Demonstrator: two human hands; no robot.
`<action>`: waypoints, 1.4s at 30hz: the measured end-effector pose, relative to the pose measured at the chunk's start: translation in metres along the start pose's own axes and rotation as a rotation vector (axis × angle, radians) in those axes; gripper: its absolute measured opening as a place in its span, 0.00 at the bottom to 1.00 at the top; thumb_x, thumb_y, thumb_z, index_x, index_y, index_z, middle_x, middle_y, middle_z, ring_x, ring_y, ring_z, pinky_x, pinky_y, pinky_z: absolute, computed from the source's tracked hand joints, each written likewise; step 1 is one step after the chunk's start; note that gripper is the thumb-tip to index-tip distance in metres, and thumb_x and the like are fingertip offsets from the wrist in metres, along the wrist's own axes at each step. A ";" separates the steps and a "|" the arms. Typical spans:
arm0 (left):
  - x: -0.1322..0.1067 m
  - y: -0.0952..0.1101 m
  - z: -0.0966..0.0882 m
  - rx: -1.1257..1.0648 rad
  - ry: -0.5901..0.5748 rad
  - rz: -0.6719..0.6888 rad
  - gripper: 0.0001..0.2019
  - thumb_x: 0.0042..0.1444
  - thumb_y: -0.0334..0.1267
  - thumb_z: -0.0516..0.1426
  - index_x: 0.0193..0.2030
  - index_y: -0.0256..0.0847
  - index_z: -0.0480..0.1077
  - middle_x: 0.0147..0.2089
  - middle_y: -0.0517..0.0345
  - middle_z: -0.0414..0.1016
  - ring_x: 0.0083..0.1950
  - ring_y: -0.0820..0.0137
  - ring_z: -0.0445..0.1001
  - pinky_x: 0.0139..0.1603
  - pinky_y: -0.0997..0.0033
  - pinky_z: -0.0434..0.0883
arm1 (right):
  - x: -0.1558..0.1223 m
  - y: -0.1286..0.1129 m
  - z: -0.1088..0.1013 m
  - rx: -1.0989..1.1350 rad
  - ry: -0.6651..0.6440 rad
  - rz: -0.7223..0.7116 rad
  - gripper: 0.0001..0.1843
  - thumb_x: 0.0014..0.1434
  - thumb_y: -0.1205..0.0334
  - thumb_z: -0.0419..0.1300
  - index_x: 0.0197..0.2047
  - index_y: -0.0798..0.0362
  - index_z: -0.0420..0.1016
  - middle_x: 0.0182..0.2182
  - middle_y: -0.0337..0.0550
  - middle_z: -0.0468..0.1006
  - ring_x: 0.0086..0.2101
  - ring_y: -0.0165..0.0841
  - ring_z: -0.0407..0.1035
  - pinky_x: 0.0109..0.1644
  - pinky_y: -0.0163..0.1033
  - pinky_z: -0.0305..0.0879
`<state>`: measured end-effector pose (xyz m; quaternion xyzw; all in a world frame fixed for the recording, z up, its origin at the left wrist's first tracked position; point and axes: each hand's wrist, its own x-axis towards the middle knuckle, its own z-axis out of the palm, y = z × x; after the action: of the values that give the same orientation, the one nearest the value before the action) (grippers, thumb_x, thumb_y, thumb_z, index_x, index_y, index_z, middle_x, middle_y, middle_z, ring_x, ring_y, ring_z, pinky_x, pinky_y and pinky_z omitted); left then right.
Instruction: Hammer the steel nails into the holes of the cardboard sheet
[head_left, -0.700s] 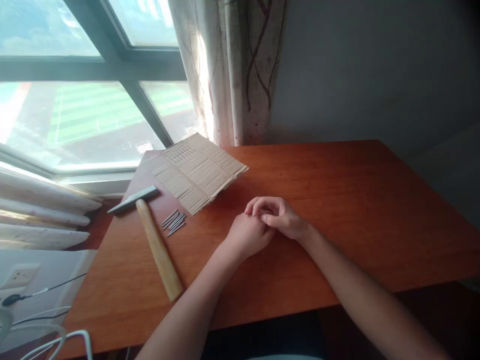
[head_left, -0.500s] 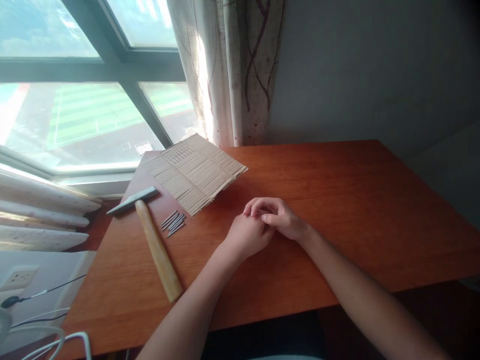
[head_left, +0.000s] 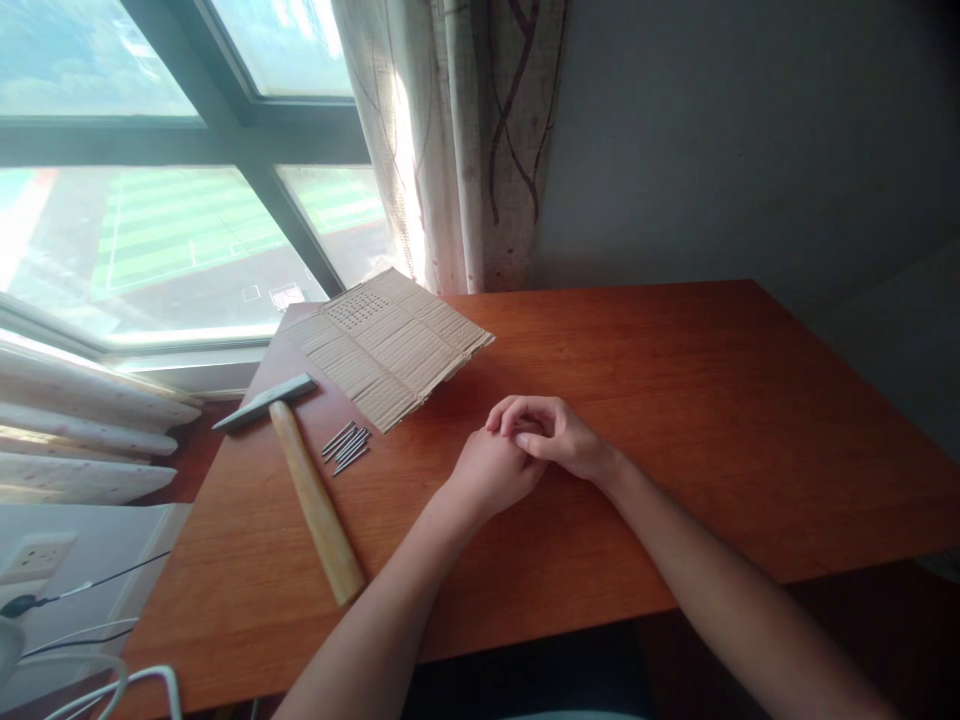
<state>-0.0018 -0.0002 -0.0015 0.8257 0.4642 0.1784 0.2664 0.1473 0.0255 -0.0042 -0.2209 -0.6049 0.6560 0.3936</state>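
Head camera view gives what I watch from beside the tabletop (head_left: pixel 712 420): the right hand (head_left: pixel 561 436) lies over the left hand (head_left: pixel 499 468), in from the near edge. The right fingers are bent in a loose curve, not wide; the left fingers are mostly covered, so I cannot tell how they stand, nor whether something is hidden between the palms. Toward the left edge are the nails (head_left: pixel 349 447), in a small loose pile, and the hammer (head_left: pixel 309 485), whose grey head (head_left: pixel 268 402) points its thin end to that edge. The cardboard (head_left: pixel 390 345) lies toward the far left corner, its right part seeming a little lifted.

Concerning danger, I judge that the hammer comes first. Its handle ends just beside the left forearm (head_left: pixel 401 595); if this arm swings outward, it could push the handle, and the head could go over the left edge. A careless sweep could also scatter the nails, because they lie free. The cardboard may slide or tip if somebody presses its raised side.

About writing: I can read no brand or label on the hammer, the nails or the cardboard. This last bears only rows of small dark dots (head_left: pixel 358 310), perhaps holes. The wall socket (head_left: pixel 39 558) carries no word that I can make out
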 end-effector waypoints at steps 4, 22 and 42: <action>0.000 0.001 -0.001 0.006 -0.018 -0.025 0.10 0.61 0.33 0.54 0.40 0.38 0.77 0.45 0.50 0.82 0.46 0.61 0.80 0.49 0.61 0.77 | 0.000 0.001 0.000 0.016 0.000 0.000 0.05 0.55 0.67 0.61 0.37 0.53 0.77 0.44 0.47 0.78 0.47 0.39 0.72 0.56 0.45 0.65; -0.001 0.001 -0.001 0.013 -0.015 -0.014 0.12 0.61 0.33 0.53 0.45 0.40 0.77 0.47 0.50 0.81 0.48 0.61 0.79 0.50 0.61 0.77 | 0.000 -0.002 0.001 -0.041 -0.011 -0.003 0.04 0.57 0.64 0.63 0.37 0.53 0.77 0.45 0.47 0.78 0.48 0.39 0.71 0.58 0.45 0.64; 0.001 0.004 -0.001 0.214 -0.064 -0.031 0.16 0.65 0.39 0.50 0.48 0.39 0.77 0.44 0.45 0.80 0.41 0.58 0.79 0.40 0.62 0.76 | 0.004 0.002 0.004 0.063 0.073 0.045 0.13 0.62 0.58 0.54 0.30 0.54 0.76 0.40 0.48 0.80 0.45 0.40 0.71 0.56 0.45 0.62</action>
<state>0.0008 -0.0006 0.0017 0.8473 0.4845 0.0973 0.1943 0.1417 0.0259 -0.0047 -0.2458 -0.5639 0.6751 0.4072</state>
